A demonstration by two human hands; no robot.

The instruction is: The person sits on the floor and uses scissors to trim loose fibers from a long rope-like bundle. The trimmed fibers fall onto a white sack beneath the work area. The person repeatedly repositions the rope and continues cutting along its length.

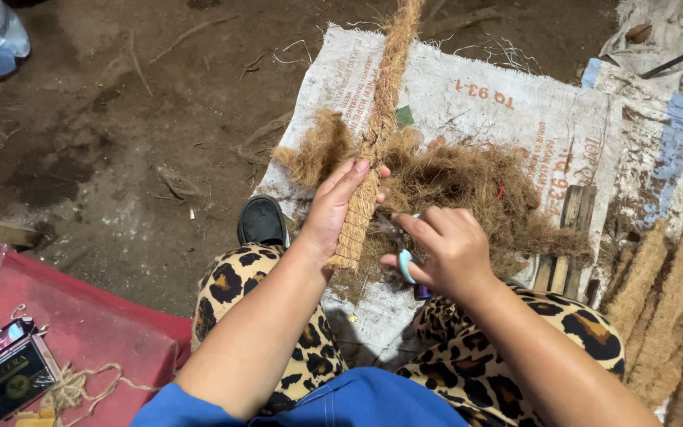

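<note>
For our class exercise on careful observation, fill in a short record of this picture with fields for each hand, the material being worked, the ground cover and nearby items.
left hand: left hand grips the coir-wrapped pole
right hand: right hand holds scissors with pale blue handles, beside the pole
material: loose coir fibre heaped behind the hands
ground cover: white woven sack on dirt
nearby: finished coir poles at right; twine on a red surface

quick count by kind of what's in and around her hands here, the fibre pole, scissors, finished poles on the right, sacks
Fibre-wrapped pole held by the left hand: 1
Scissors in the right hand: 1
Loose fibre heap: 1
Finished fibre poles at right: about 4, overlapping, so not certain
Woven sacks on the ground: at least 2
Total: about 9
</note>
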